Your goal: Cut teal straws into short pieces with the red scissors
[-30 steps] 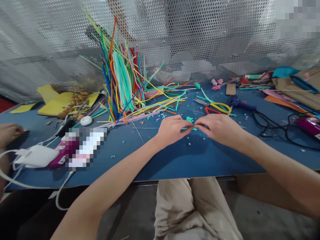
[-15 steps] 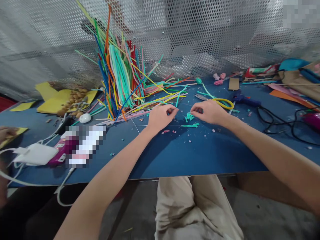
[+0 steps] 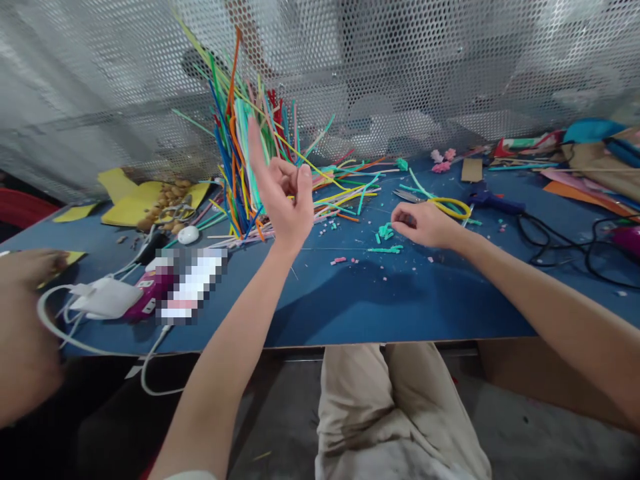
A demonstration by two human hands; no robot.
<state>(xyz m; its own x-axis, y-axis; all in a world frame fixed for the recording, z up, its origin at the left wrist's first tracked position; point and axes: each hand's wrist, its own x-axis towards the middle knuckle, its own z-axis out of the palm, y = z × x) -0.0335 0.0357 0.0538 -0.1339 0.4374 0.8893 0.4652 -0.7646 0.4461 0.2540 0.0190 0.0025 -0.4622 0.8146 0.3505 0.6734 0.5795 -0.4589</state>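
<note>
My left hand (image 3: 287, 190) is raised above the table in front of a bundle of pipe cleaners (image 3: 245, 153). Its index finger points up, the other fingers are loosely bent, and nothing shows in it. Low over the table, my right hand (image 3: 420, 223) has its fingers curled together beside a small heap of cut turquoise pipe-cleaner pieces (image 3: 385, 233). Whatever its fingertips hold, if anything, is hidden. A turquoise pipe-cleaner piece on a thin wire (image 3: 387, 250) lies just nearer to me. Scissors with yellow handles (image 3: 450, 208) lie behind my right hand.
A blue glue gun (image 3: 495, 200) with a black cord lies at the right. Pink fuzzy pieces (image 3: 443, 160) sit near the perforated metal screen (image 3: 400, 80). At left are a phone (image 3: 195, 287), a white charger (image 3: 107, 298), yellow sheets (image 3: 133, 207) and another person's arm (image 3: 25, 333).
My left hand has left the spot beside my right hand, moving up and left, its index finger now extended. My right hand stays by the turquoise pieces. The other person's arm reaches further into view.
</note>
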